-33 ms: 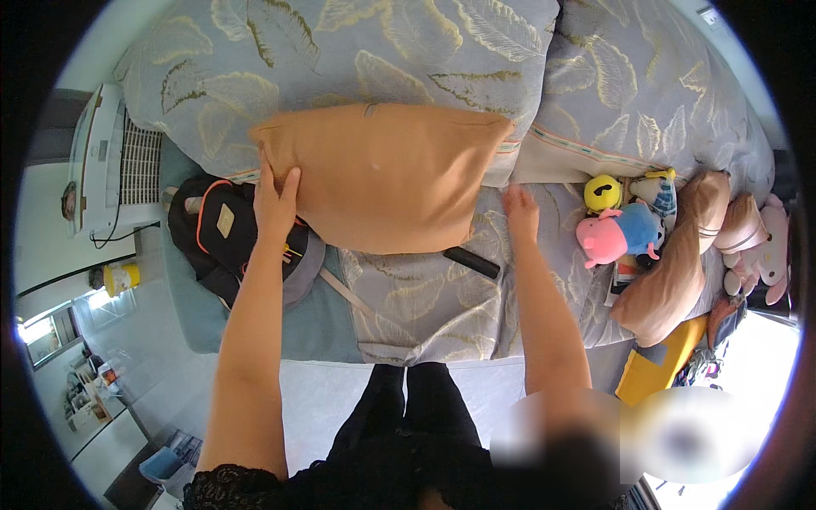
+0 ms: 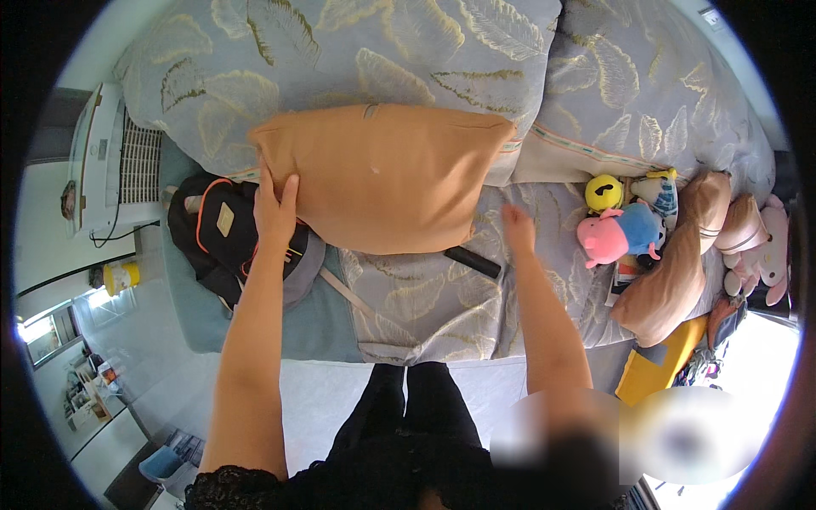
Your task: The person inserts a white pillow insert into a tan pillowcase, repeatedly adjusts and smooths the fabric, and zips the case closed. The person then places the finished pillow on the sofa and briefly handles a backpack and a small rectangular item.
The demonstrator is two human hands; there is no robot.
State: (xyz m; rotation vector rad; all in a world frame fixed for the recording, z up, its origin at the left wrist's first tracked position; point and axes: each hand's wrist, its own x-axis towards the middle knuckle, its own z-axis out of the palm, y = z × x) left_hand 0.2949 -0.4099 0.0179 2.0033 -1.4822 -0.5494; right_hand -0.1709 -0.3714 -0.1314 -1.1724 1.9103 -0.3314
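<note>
A tan pillow leans against the grey leaf-patterned backrest cushion. At its left side, my left hand grips the edge, with the thumb on the front face and the fingers along the side. My right hand hovers over or rests on the patterned seat cover, apart from the pillow's right side. Its fingers look curled, with nothing visible in them. Between that hand and the pillow's lower right corner lies a narrow black object, like a remote control.
A black backpack with orange trim sits left of the pillow. To the right are a pink-and-blue plush pig, a yellow round toy, and a long pinkish-brown cushion. A white appliance with a grille stands far left.
My right hand has drawn slightly toward me, away from the backrest, and its fingers look more curled. My left hand and the pillow have barely moved.
</note>
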